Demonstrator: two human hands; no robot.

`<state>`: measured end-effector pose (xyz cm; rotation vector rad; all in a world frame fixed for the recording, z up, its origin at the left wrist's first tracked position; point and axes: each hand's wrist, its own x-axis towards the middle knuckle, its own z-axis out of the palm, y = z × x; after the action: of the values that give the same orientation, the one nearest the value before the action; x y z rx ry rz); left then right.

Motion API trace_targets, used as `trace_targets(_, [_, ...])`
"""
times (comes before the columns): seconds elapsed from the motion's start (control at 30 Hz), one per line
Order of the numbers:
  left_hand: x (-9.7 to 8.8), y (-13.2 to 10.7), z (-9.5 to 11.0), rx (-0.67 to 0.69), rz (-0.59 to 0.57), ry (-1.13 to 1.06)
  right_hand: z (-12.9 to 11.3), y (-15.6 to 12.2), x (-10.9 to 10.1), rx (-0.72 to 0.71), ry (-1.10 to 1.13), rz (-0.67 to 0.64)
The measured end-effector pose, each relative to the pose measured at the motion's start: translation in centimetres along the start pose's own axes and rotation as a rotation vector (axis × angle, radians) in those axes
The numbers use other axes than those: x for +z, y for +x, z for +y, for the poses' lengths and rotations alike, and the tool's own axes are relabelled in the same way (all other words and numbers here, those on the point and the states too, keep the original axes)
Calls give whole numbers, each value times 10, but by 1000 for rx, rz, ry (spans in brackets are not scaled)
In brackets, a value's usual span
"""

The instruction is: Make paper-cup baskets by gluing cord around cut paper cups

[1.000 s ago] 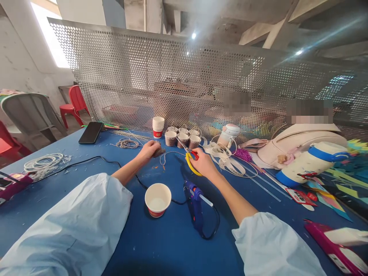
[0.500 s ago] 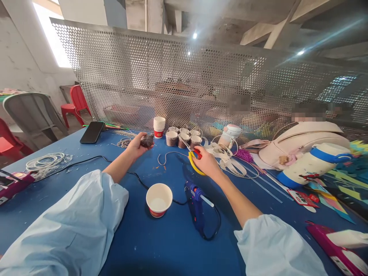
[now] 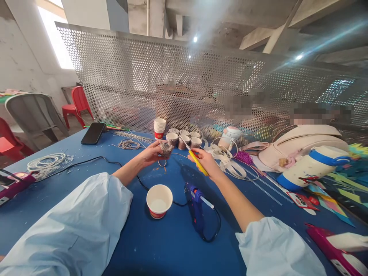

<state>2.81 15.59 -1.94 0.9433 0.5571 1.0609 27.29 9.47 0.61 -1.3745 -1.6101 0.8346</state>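
One magenta-and-white power strip [image 3: 27,178] lies at the left edge of the blue surface [image 3: 172,253], beside one coil of white cord [image 3: 47,161]. Farther off come one black phone [image 3: 93,133] and one coil of brown twine [image 3: 128,144]. The left hand [image 3: 151,152] has its grip closed around one small grey-brown bundle [image 3: 166,148], raised at the middle of the scene. Beyond stands one stack of white-and-red paper cups [image 3: 160,128]; one open white-and-red paper cup [image 3: 159,203] stands upright on the near side. Six brown-sided white cups [image 3: 181,145] cluster at the far middle. One blue glue gun [image 3: 195,209] lies near, below the right hand [image 3: 208,164], whose grip is closed on one pair of yellow-handled scissors [image 3: 198,162], blades pointing far left. Rightward are one pale pink backpack [image 3: 296,147] and one cream-and-blue bottle [image 3: 313,165].
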Motion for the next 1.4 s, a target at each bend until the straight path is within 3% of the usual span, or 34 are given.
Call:
trace_targets(0.57, [9,-8,-12,24,-159,81,-8,-4,7,69,230,-26])
trace_targets(0.83, [22,-11,-18,55,-228,278,-19,-11,8,175,340,-68])
trace_targets(1.13, [27,-15,-20,110,-254,526,-8,-6,13,251,447,-55])
trace_targets(1.4, [33,-18,-18,120,-283,607,-9,-5,14,286,492,-63])
